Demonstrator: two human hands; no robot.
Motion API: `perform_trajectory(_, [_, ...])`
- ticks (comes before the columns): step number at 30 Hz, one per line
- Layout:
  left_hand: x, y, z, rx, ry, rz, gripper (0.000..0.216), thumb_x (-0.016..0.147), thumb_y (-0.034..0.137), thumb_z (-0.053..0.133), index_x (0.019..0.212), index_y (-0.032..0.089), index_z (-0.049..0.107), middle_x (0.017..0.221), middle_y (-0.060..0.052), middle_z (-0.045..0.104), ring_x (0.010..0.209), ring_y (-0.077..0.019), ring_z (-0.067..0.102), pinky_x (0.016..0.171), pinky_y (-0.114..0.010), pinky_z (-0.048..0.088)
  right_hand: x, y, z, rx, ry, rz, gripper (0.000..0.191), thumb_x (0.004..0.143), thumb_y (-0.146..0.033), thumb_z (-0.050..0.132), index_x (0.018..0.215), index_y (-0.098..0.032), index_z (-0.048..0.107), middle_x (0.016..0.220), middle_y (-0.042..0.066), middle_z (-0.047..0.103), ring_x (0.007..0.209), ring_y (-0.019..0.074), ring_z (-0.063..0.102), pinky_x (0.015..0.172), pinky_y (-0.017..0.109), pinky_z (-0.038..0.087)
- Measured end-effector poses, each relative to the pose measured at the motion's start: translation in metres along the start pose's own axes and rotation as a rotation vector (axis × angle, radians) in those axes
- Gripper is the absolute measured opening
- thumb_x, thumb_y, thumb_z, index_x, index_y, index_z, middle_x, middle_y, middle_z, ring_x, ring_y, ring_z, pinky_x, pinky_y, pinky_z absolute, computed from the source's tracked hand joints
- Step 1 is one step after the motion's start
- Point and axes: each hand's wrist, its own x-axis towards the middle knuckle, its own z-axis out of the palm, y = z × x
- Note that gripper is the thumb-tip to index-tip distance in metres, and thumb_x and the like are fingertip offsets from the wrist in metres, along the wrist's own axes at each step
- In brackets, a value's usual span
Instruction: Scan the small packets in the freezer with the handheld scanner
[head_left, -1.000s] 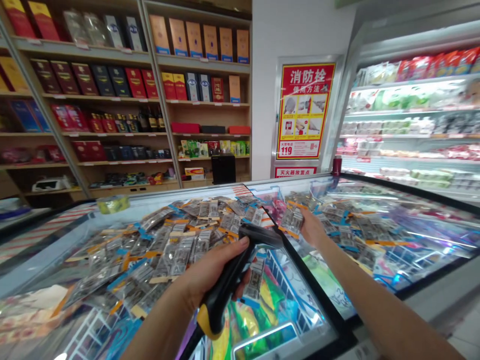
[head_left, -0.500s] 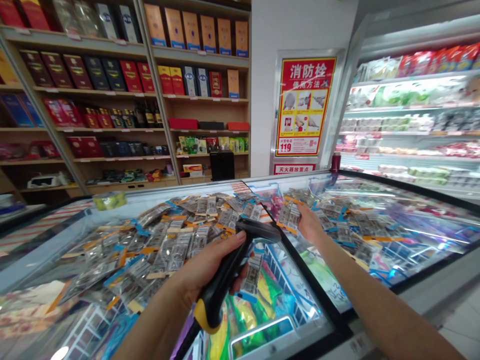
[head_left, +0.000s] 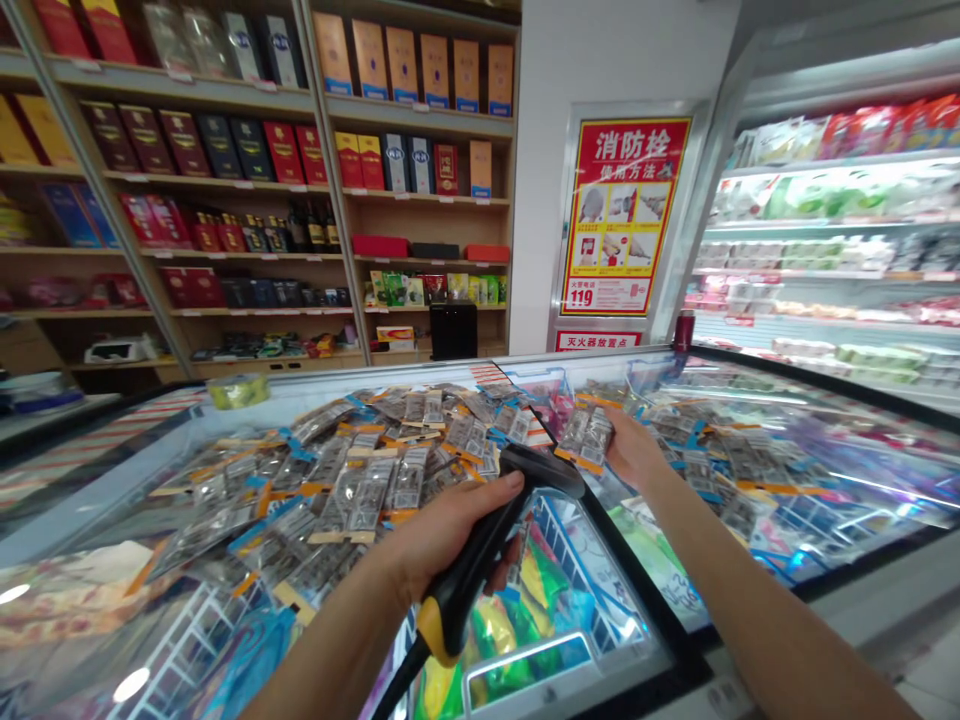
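A black barcode scanner [head_left: 541, 470] with a yellow band near its cord is in my left hand [head_left: 439, 530]. Its grip lies in my wrapped fingers, my thumb on top, and its head points up and to the right. Just beyond the scanner's head, my right hand [head_left: 631, 447] pinches a small snack packet [head_left: 587, 432] with clear sides and orange ends. The packet is apart from the scanner, above the freezer's glass lid. Similar packets [head_left: 367, 490] with orange or blue ends lie heaped on the glass to the left, and another heap [head_left: 739, 455] is on the right.
The chest freezer's black lid edge [head_left: 637, 580] runs between the heaps. Below the glass are green and yellow bags [head_left: 525, 630] and wire baskets. A tape roll [head_left: 238, 391] sits at the back left. Behind stand boxed-goods shelves [head_left: 420, 215], a red poster [head_left: 628, 215] and a lit cooler [head_left: 840, 220].
The whole view has swung slightly left, so everything sits farther right in the picture. Both hands keep their hold on the scanner and the packet, whose tilt has changed slightly.
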Motion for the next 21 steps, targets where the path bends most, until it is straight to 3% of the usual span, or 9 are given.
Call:
perform_trajectory(4, [-0.002, 0.0, 0.002, -0.012, 0.001, 0.018, 0.043, 0.071, 0.054, 0.053, 0.062, 0.013, 0.052, 0.05, -0.002, 0.055, 0.036, -0.0081, 0.049, 0.036, -0.018, 0.037, -0.003, -0.001, 0.005, 0.01, 0.019, -0.003, 0.018, 0.077, -0.02, 0.047, 0.085, -0.017, 0.063, 0.07, 0.003, 0.067, 0.062, 0.0164, 0.063, 0.062, 0.032, 0.054])
perform_trajectory(9, [-0.001, 0.0, 0.0, -0.038, 0.021, 0.02, 0.041, 0.072, 0.054, 0.053, 0.072, 0.013, 0.054, 0.052, -0.001, 0.056, 0.037, -0.0087, 0.05, 0.036, -0.018, 0.037, -0.003, 0.004, 0.005, 0.008, -0.04, -0.016, 0.017, 0.077, -0.024, 0.049, 0.086, -0.019, 0.062, 0.073, 0.003, 0.068, 0.064, 0.0183, 0.063, 0.06, 0.033, 0.054])
perform_trajectory(15, [-0.004, 0.004, 0.001, -0.035, 0.02, 0.046, 0.039, 0.071, 0.052, 0.054, 0.067, 0.013, 0.054, 0.05, -0.001, 0.054, 0.036, -0.0085, 0.049, 0.036, -0.018, 0.036, -0.003, 0.01, 0.008, -0.024, 0.021, -0.038, 0.013, 0.077, -0.023, 0.05, 0.078, -0.019, 0.062, 0.064, 0.002, 0.066, 0.061, 0.0167, 0.062, 0.061, 0.03, 0.053])
perform_trajectory(21, [-0.009, 0.008, 0.003, -0.078, 0.017, 0.035, 0.04, 0.072, 0.052, 0.053, 0.067, 0.012, 0.056, 0.051, -0.002, 0.056, 0.037, -0.0087, 0.049, 0.037, -0.019, 0.037, -0.005, 0.011, 0.01, -0.06, 0.008, -0.037, 0.015, 0.077, -0.023, 0.049, 0.074, -0.02, 0.063, 0.069, 0.002, 0.068, 0.065, 0.0185, 0.063, 0.063, 0.032, 0.054])
